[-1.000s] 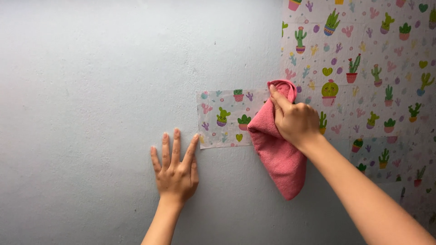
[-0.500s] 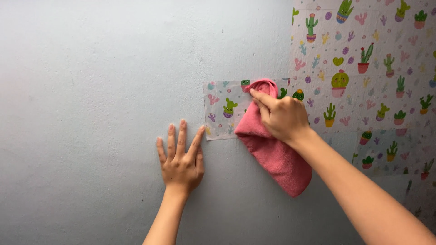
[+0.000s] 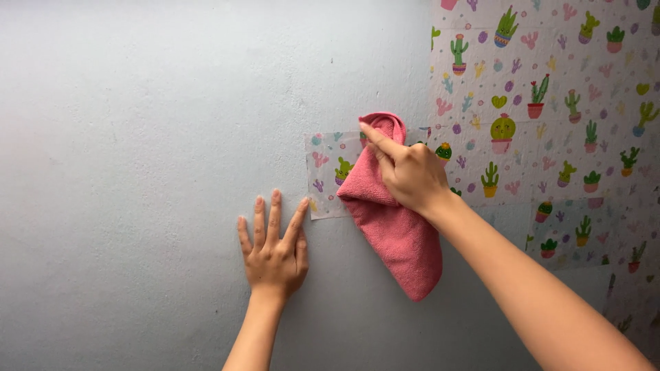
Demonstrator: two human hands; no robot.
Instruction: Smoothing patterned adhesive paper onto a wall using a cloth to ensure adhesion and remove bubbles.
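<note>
My right hand (image 3: 411,173) presses a folded pink cloth (image 3: 393,220) against a small piece of cactus-patterned wallpaper (image 3: 324,172) stuck on the pale grey wall (image 3: 151,137). The cloth covers the right part of that piece and hangs down below my hand. My left hand (image 3: 273,251) lies flat on the wall with fingers spread, just below the lower left corner of the small piece, its index fingertip near the piece's bottom edge.
A large sheet of the same cactus wallpaper (image 3: 550,117) covers the wall to the right, with a stepped lower edge. Bare grey wall spreads to the left and below.
My right hand has slid the pink cloth leftward over the small wallpaper piece. My left hand has stayed flat on the wall below it.
</note>
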